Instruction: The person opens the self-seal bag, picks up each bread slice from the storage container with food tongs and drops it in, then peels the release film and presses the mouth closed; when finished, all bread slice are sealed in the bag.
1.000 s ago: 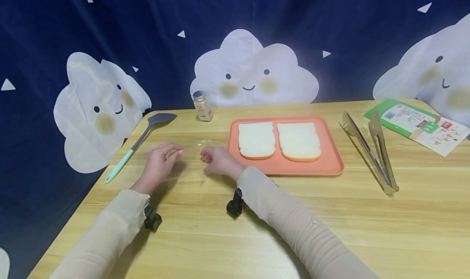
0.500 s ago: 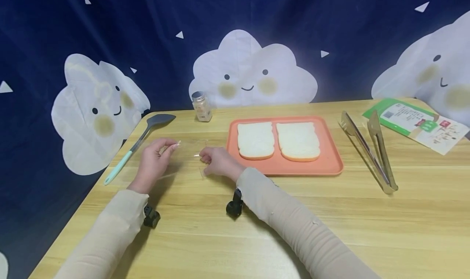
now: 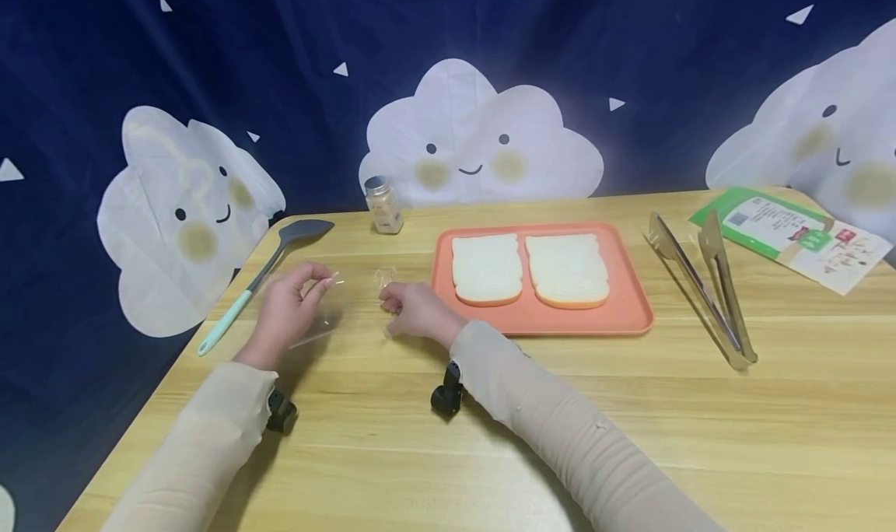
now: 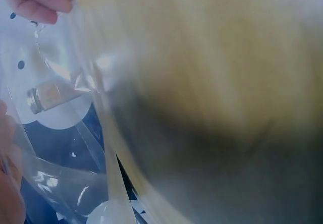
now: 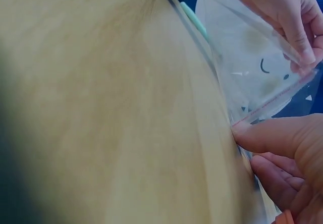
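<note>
A clear plastic bag (image 5: 242, 52) with a thin red-printed strip along one edge spans the space between both hands, low over the table. My left hand (image 3: 283, 310) pinches it between thumb and fingers; in the right wrist view that left hand (image 5: 290, 17) grips near the strip's far end. My right hand (image 3: 420, 311), just left of the tray, pinches the near end of the strip, its thumb (image 5: 267, 133) right at the edge. Glare shows on the film in the left wrist view, where fingers of the left hand (image 4: 9, 173) appear at the left border.
A coral tray (image 3: 633, 314) holds two bread slices (image 3: 488, 267) right of my right hand. Tongs (image 3: 707, 299) and a green-and-white packet (image 3: 791, 232) lie further right. Behind the hands stands a seasoning jar (image 3: 385, 207). A spatula (image 3: 241, 302) lies left of my left hand.
My left hand has drawn a little to the left, away from the right hand, with the bag in its fingers. The right hand has stayed nearly in place.
</note>
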`<state>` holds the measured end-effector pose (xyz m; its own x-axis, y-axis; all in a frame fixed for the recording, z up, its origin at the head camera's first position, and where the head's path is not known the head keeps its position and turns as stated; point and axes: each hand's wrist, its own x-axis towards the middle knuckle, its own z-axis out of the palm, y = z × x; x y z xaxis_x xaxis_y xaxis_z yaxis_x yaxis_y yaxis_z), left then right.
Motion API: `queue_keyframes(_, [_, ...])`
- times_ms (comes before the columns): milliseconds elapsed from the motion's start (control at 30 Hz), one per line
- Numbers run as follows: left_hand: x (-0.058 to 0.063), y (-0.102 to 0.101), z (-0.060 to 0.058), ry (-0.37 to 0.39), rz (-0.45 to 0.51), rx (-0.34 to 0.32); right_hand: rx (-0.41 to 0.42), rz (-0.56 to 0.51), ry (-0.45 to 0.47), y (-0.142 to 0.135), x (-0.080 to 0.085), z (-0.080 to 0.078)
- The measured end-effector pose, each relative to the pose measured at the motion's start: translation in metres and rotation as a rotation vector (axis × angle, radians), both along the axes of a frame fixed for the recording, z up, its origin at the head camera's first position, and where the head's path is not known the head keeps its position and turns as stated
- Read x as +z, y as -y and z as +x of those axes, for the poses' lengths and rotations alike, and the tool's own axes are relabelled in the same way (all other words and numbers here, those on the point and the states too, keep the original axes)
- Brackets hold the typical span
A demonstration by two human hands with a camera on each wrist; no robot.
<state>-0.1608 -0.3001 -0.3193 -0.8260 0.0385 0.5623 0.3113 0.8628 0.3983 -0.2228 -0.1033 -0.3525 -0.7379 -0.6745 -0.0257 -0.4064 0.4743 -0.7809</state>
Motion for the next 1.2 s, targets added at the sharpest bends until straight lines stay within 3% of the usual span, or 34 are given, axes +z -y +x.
queue_keyframes(167, [-0.003, -0.003, 0.001, 0.076, -0.006, 0.003, -0.008, -0.032, 0.033, -0.002, 0.000, -0.001])
queue_keyframes(333, [-0.004, -0.005, -0.003, 0.053, -0.041, -0.050, -0.035, -0.133, 0.103, -0.010, 0.003, -0.003])
queue_keyframes(500, [-0.004, -0.006, -0.006, 0.052, -0.138, -0.105, -0.049, -0.173, 0.096, -0.031, 0.016, -0.004])
queue_keyframes(800, [-0.005, -0.001, -0.005, 0.046, -0.259, -0.142, -0.159, -0.238, 0.051, -0.104, 0.039, -0.008])
queue_keyframes(1200, [-0.007, 0.001, -0.006, 0.014, -0.258, -0.132, -0.380, -0.202, -0.039, -0.213, 0.047, -0.009])
